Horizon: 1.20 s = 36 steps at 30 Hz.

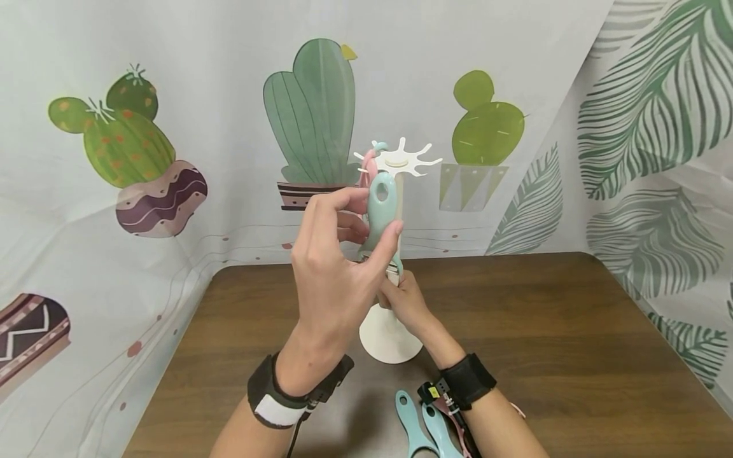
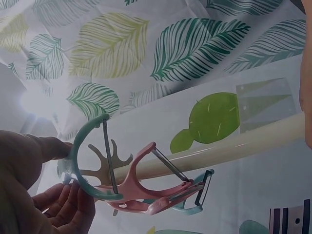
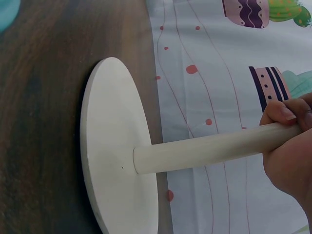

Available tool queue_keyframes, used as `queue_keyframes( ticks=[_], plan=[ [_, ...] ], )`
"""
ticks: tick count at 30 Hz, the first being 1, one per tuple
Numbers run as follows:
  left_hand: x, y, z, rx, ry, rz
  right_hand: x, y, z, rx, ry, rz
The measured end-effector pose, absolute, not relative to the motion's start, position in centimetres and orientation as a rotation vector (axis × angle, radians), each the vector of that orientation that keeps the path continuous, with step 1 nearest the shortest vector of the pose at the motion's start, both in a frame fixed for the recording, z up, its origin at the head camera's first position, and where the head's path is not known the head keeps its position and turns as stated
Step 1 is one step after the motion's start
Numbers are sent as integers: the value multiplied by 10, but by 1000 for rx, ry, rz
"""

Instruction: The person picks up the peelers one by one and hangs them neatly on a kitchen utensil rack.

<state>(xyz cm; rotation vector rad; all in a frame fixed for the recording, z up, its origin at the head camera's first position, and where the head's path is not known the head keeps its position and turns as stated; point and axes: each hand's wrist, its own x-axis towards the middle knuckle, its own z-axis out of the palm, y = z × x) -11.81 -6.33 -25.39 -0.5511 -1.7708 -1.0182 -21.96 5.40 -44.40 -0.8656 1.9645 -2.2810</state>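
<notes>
In the head view my left hand (image 1: 338, 261) pinches the handle of a mint-green Y-shaped peeler (image 1: 382, 207) close below the hooked top of a white rack (image 1: 389, 346). The handle, with its hole, points upward. Its curved head and metal blade show in the left wrist view, where a pink peeler (image 2: 130, 187) hangs at the rack beside it. Another mint-green peeler (image 2: 195, 210) hangs behind the pink one. Lower down, my right hand (image 1: 408, 299) grips the rack's pole (image 3: 209, 148). The round base stands on the table.
Two light-blue peelers (image 1: 408, 413) lie at the table's front edge, near my right forearm. Something pink (image 1: 460, 432) lies partly hidden beside them. A cloth (image 1: 229, 38) printed with cacti hangs behind the brown table (image 1: 544, 318).
</notes>
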Motion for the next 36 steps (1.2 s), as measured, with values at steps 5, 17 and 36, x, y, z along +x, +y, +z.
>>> queue_keyframes(
  ticks=[5, 17, 36],
  plan=[
    [-125, -62, -253, -549, -1763, -1016, -220, 54, -444, -888, 1986, -2271],
    [-136, -59, -254, -551, -1780, -988, -221, 53, -443, -885, 2010, -2264],
    [-140, -55, -258, -531, -1811, -977, -221, 55, -444, -862, 2034, -2237]
  ],
)
